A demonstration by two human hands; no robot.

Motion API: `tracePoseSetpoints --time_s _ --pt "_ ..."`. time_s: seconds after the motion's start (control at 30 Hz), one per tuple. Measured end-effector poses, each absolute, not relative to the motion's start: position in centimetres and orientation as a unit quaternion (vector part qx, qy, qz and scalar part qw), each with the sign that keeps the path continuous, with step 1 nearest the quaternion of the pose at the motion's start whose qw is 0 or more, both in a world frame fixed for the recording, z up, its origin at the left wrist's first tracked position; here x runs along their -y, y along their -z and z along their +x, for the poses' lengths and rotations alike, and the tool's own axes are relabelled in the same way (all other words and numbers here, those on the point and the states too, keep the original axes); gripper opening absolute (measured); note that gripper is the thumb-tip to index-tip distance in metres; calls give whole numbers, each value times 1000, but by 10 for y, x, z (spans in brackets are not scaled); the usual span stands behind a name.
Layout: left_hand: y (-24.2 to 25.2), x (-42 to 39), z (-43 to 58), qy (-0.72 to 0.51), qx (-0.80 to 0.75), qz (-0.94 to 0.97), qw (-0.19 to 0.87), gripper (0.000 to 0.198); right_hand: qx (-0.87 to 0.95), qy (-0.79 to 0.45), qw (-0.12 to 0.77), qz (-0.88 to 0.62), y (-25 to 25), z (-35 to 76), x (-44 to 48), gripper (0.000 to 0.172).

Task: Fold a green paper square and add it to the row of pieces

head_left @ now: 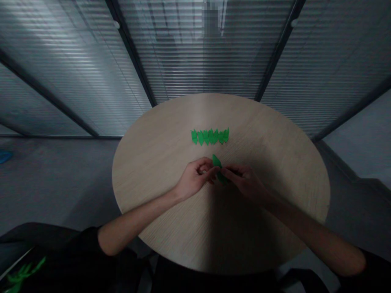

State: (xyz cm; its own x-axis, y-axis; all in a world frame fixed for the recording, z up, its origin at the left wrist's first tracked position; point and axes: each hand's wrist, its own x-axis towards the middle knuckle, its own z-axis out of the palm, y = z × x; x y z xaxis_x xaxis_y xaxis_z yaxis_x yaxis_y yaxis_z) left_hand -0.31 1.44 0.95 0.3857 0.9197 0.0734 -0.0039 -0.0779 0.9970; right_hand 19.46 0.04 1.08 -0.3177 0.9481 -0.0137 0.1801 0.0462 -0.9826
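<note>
A green leaf-shaped piece [216,161] is held over the middle of the round wooden table [159,162]. My left hand [197,175] pinches it from the left, thumb across its side. On the other side, the fingers of my right hand [241,176] are closed on the same piece, close to my left thumb. Beyond both hands, a row of several green leaf-like pieces [210,136] lies side by side on the tabletop, not touched by either hand.
More green pieces [24,273] show at the bottom left, beside a dark chair or bag. A blue object [5,156] is on the floor at the far left. Glass panels with blinds [201,61] stand behind the table.
</note>
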Motion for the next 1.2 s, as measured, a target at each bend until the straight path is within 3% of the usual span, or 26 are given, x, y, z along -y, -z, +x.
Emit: tracePoseSetpoints --time_s 0.43,0.57,0.67,0.77,0.9,1.03,1.2 --pt "-11 -16 -4 -445 -351 584 581 19 592 -558 336 -474 -17 196 0 26" --pt "-11 -14 -3 -439 -339 594 583 18 604 -525 366 -475 -15 195 0 23" --pt "-10 -12 -6 -452 -341 646 511 10 620 -452 420 -484 -10 194 0 20" --pt "-7 -10 -9 -462 -328 736 370 3 607 -417 473 -485 -5 194 -2 25" --pt "-4 -10 -14 -471 -276 803 238 14 521 -504 509 -465 -3 195 -4 40" --pt "-1 -9 -16 -462 -264 827 181 21 483 -619 463 -411 -9 196 -2 31" --pt "-1 -8 -16 -440 -245 848 164 27 503 -616 467 -388 -13 196 0 29"
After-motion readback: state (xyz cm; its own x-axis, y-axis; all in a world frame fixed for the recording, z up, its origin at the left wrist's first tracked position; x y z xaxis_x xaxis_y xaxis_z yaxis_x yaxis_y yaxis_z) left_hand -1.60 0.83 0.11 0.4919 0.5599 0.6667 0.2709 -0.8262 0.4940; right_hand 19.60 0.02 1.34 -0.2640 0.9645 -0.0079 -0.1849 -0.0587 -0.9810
